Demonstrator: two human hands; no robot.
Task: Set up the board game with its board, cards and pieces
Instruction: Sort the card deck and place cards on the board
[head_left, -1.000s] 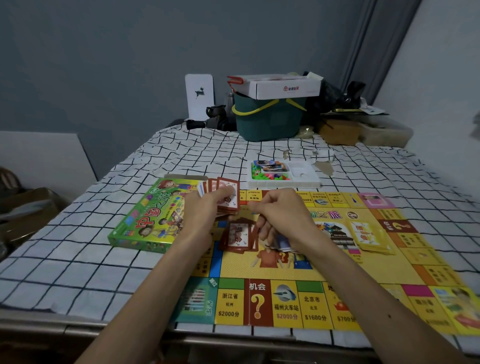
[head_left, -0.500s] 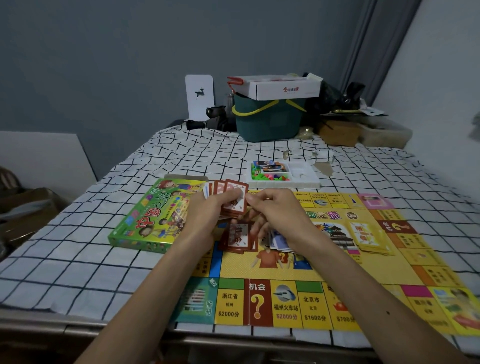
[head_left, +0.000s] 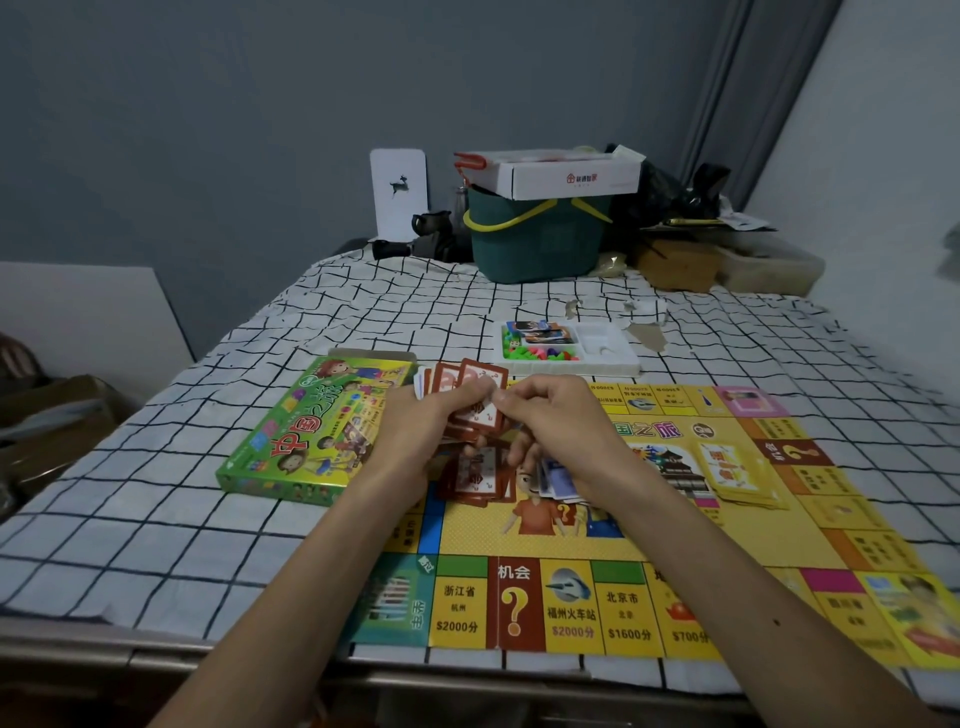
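Note:
The yellow game board (head_left: 649, 525) lies unfolded on the checked cloth. My left hand (head_left: 421, 436) grips a fan of red-backed cards (head_left: 480, 382) above the board's left part. My right hand (head_left: 556, 426) pinches the front card of that fan at its right edge. Under my hands a small pile of red-backed cards (head_left: 475, 475) and some blue-and-white cards (head_left: 558, 480) lie on the board. A yellow card stack (head_left: 732, 473) sits on the board's right side. The green game box (head_left: 317, 431) lies left of the board. A white tray (head_left: 608, 356) with coloured pieces and cards stands behind the board.
At the back stand a teal basket (head_left: 535, 244) with a white carton (head_left: 566, 176) on it, a white card with a deer (head_left: 399, 195), dark objects and brown boxes (head_left: 675, 262). Torn paper scraps (head_left: 647, 335) lie near the tray. The bed's metal edge (head_left: 156, 657) runs along the front.
My right hand has come up from the piles on the board to the fan in my left hand and now pinches its front card. The fan has shifted slightly right.

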